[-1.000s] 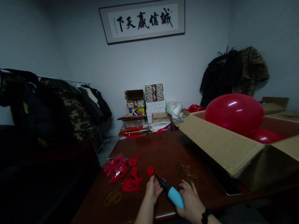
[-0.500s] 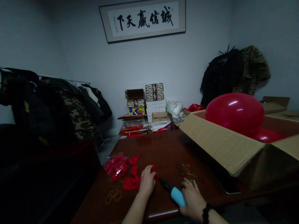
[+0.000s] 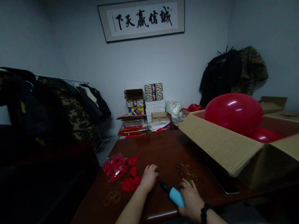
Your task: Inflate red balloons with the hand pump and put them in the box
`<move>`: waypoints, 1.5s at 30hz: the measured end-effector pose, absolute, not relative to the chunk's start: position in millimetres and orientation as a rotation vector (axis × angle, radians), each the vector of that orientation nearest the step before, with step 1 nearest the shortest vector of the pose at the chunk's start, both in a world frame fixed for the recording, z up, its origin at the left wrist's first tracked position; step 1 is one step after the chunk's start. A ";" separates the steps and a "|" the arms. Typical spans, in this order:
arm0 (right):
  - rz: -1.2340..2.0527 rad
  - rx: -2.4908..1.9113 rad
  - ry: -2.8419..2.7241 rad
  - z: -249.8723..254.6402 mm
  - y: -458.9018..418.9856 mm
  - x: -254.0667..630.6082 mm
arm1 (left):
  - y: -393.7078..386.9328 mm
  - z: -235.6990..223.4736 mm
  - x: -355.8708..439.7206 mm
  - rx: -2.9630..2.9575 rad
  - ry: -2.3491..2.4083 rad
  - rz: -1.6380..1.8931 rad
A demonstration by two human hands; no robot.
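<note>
My left hand (image 3: 150, 178) is curled with its knuckles up, close to the dark nozzle of a blue balloon pump (image 3: 175, 196). The red balloon seen in its fingers a moment ago is now hidden by the hand. Around the pump's blue body, my right hand (image 3: 192, 196) is loosely closed, a dark band on its wrist. Limp red balloons (image 3: 131, 183) lie beside my left hand. Behind them is a clear bag of red balloons (image 3: 115, 167). Coloured rubber bands (image 3: 187, 171) are scattered beyond my right hand.
An open cardboard box (image 3: 221, 140) with inflated red balloons (image 3: 233, 113) stands on the right of the brown table (image 3: 158, 146). A dark flat tablet or phone (image 3: 221, 179) lies by it. Yellowish rubber bands (image 3: 112, 198) lie at the left edge. Stacked boxes (image 3: 154, 105) stand behind.
The red balloon that showed at my left fingertips is now out of sight behind the hand. Both hands and the pump stay nearly in place; the view has shifted slightly.
</note>
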State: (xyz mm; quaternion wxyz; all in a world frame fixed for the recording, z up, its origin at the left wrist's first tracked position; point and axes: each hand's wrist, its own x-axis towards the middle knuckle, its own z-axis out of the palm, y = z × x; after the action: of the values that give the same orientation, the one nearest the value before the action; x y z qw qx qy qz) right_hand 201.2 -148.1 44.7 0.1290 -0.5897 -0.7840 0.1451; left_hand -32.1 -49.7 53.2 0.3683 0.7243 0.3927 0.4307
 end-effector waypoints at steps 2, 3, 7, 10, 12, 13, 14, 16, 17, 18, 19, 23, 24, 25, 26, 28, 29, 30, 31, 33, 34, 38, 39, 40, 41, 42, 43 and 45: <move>0.433 -1.719 -2.266 43.0 -147.1 201.1 | -50.3 52.4 -30.7 1.768 1.008 1.143; 0.438 -1.724 -2.258 42.2 -146.4 201.0 | -50.4 51.7 -29.9 1.732 1.013 1.160; 0.467 -1.744 -2.224 39.6 -144.4 201.6 | -50.0 48.9 -27.7 1.722 1.071 1.176; 0.493 -1.758 -2.206 38.8 -144.9 201.8 | -50.9 48.3 -27.2 1.698 1.112 1.195; 0.499 -1.770 -2.191 38.2 -145.8 201.2 | -52.6 47.8 -26.6 1.649 1.140 1.227; 0.501 -1.776 -2.181 37.8 -146.3 200.7 | -53.6 47.3 -26.1 1.623 1.159 1.249; 0.503 -1.778 -2.171 37.5 -146.6 200.1 | -54.5 46.4 -25.6 1.599 1.179 1.271; 0.507 -1.783 -2.156 37.2 -147.1 198.7 | -56.0 43.2 -24.4 1.556 1.240 1.318; 0.507 -1.783 -2.150 37.5 -147.3 198.1 | -56.4 41.1 -23.9 1.537 1.290 1.342; 0.507 -1.783 -2.145 38.2 -147.6 197.6 | -56.6 38.5 -23.4 1.517 1.349 1.364; 0.506 -1.782 -2.143 39.3 -147.9 197.2 | -56.7 35.7 -22.9 1.486 1.410 1.381; 0.504 -1.783 -2.118 46.3 -149.9 196.6 | -58.6 24.1 -18.8 1.087 1.519 1.274; 0.502 -1.782 -2.114 48.1 -150.4 196.4 | -60.0 21.8 -16.9 0.930 1.488 1.222; 0.498 -1.780 -2.112 49.7 -150.8 196.1 | -61.7 19.9 -14.6 0.774 1.434 1.182; 0.493 -1.777 -2.113 51.0 -151.2 195.7 | -63.5 18.6 -11.9 0.636 1.354 1.169; 0.487 -1.765 -2.114 52.5 -151.8 194.1 | -66.7 17.8 -6.0 0.421 1.174 1.184; 0.490 -1.759 -2.113 52.7 -152.1 193.0 | -67.7 18.0 -3.0 0.343 1.084 1.199; 0.497 -1.755 -2.111 52.6 -152.4 191.8 | -68.0 18.5 -0.1 0.281 0.999 1.208; 0.503 -1.750 -2.110 52.3 -152.8 190.5 | -67.8 19.0 2.7 0.236 0.922 1.215; 0.509 -1.742 -2.112 51.2 -153.3 187.9 | -66.0 19.1 7.6 0.184 0.790 1.225; 0.509 -1.742 -2.113 50.6 -153.5 186.6 | -64.8 18.6 9.7 0.169 0.739 1.234; 0.517 -1.744 -2.096 49.0 -153.1 181.6 | -59.9 14.4 15.6 0.119 0.647 1.276; 0.522 -1.744 -2.087 48.9 -152.5 180.3 | -59.0 13.7 16.2 0.109 0.646 1.277; 0.527 -1.743 -2.079 49.0 -151.6 178.7 | -58.0 13.6 16.4 0.105 0.647 1.278; 0.531 -1.743 -2.072 49.2 -150.2 176.9 | -56.9 13.9 16.2 0.105 0.647 1.279; 0.533 -1.747 -2.063 49.7 -148.3 174.7 | -55.5 14.8 15.5 0.109 0.643 1.284; 0.534 -1.751 -2.052 50.2 -145.9 172.2 | -53.8 16.4 14.5 0.117 0.637 1.289; 0.533 -1.750 -2.032 51.6 -139.4 165.9 | -48.8 21.3 12.1 0.148 0.619 1.295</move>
State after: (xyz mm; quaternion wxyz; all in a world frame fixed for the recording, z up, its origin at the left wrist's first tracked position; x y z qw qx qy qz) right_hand 165.9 -139.4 51.6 0.2023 -0.6267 -0.7279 0.1909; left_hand 12.1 -48.8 21.3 0.7509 0.0677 0.2834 0.5926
